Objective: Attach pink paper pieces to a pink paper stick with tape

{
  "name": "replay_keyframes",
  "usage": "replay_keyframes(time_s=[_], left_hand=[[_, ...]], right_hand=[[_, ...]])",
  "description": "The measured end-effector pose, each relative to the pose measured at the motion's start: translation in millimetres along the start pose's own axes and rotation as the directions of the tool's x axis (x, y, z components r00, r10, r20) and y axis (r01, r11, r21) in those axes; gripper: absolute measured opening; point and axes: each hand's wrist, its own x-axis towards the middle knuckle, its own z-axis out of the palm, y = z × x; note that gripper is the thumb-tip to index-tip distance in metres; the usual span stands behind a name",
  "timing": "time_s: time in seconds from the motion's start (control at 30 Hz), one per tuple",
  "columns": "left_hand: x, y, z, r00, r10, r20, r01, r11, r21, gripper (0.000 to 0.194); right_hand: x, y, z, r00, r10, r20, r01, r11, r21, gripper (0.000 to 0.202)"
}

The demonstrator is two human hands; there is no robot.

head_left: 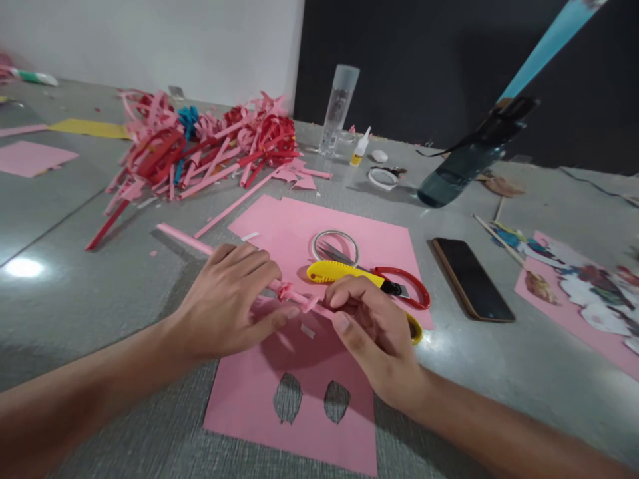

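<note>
My left hand [234, 296] is closed around a rolled pink paper stick [187, 239] whose far end points up to the left. Small red and pink curls of paper wrap the stick near its right end. Between the thumb and fingers of my right hand [372, 332] is a pinched narrow pink paper strip [325, 311] that joins the stick. Both hands hover over a pink paper sheet [294, 446] with two leaf-shaped holes. Just beyond my right hand lie a yellow box cutter [339, 271], scissors with a red handle [424, 293], and a roll of tape [357, 246].
A pile of pink and red paper stems [210, 150] lies at the back left. A clear tube bottle [339, 110], a glue bottle [359, 150] and a dark bottle [464, 159] are at the back. To the right are a phone [472, 278] and pink paper with cutouts [594, 299].
</note>
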Motion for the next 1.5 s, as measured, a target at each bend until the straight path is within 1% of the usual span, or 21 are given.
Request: replay_keyframes(time_s=[0.03,0.2,0.37,0.47,0.63,0.77,0.87,1.07,1.3,1.4,1.5], left_hand=[[0.2,0.2,0.0,1.0,-0.001,-0.001,0.001,1.0,0.004,0.029],[0.4,0.7,-1.2,1.0,0.009,0.006,-0.009,1.0,0.006,0.026],[0.5,1.2,-1.9,0.999,0.032,0.011,-0.032,0.999,0.006,0.026],[1.0,2.5,-1.1,0.999,0.038,0.019,-0.038,0.999,0.023,0.026],[1.1,4.8,0.4,0.997,0.075,0.032,-0.077,0.994,0.077,0.021],[1.0,7.4,-0.7,0.993,0.113,0.03,-0.115,0.987,0.11,0.023],[1.2,10.0,-2.2,0.99,0.141,0.025,-0.143,0.98,0.137,0.024],[0.1,13.2,-2.9,0.977,0.212,0.001,-0.207,0.957,0.201,0.022],[-1.8,14.0,-6.2,0.955,0.294,-0.036,-0.269,0.913,0.307,0.02],[-2.1,12.5,-6.9,0.951,0.306,-0.035,-0.275,0.894,0.354,0.022],[-2.5,11.0,-8.4,0.947,0.319,-0.033,-0.281,0.875,0.393,0.024]], right_hand=[[0.3,-0.2,0.6,1.0,-0.014,0.005,0.015,1.0,-0.02,0.001],[4.2,-3.6,3.4,0.995,-0.097,0.031,0.099,0.992,-0.073,0.012],[7.6,-7.9,5.3,0.989,-0.142,0.038,0.146,0.979,-0.144,0.02],[7.1,-6.3,5.7,0.987,-0.154,0.039,0.158,0.97,-0.186,0.02],[5.2,-2.0,4.5,0.992,-0.121,0.02,0.122,0.96,-0.252,0.019],[5.3,-0.3,4.0,0.994,-0.106,0.018,0.107,0.963,-0.247,0.024],[5.6,0.0,3.9,0.995,-0.097,0.013,0.098,0.967,-0.236,0.024],[6.1,-0.7,3.0,0.995,-0.102,0.007,0.101,0.97,-0.222,0.022],[7.1,-3.5,2.8,0.992,-0.122,-0.018,0.113,0.957,-0.267,0.019],[6.8,-3.6,1.8,0.995,-0.096,-0.031,0.082,0.949,-0.305,0.019],[6.1,-1.4,1.2,0.998,-0.037,-0.056,0.019,0.956,-0.294,0.017]])
